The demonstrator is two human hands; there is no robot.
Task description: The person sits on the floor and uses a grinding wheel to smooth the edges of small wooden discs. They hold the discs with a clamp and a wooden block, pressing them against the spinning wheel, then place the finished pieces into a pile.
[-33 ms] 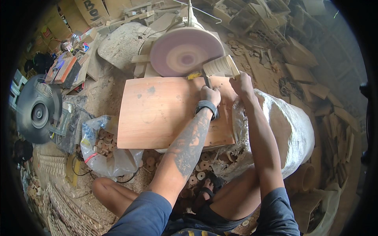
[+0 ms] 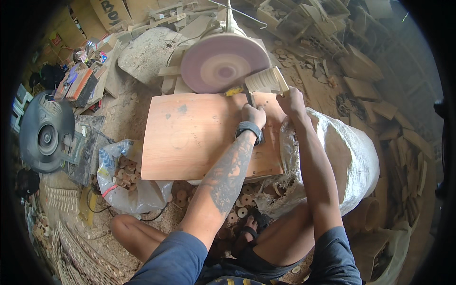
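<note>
My left hand (image 2: 254, 115), with a dark band at the wrist, is closed around a narrow dark bar (image 2: 251, 99) over the far edge of a wooden board (image 2: 190, 137). A yellow piece (image 2: 234, 90) lies beside the bar's far end; whether they join, I cannot tell. My right hand (image 2: 292, 101) grips the lower end of a pale wooden strip (image 2: 281, 80). Beside that strip, a ribbed pale stack, seemingly of wooden discs (image 2: 261, 80), sits at the lower right rim of a blurred, round sanding disc (image 2: 225, 64). Whether they touch is unclear.
A plastic bag of small wooden wheels (image 2: 127, 173) stands left of the board, a large white sack (image 2: 349, 159) to its right. At the far left is a fan (image 2: 46, 135). Wood offcuts (image 2: 365, 90) pile up on the right; sawdust and loose wheels cover the floor.
</note>
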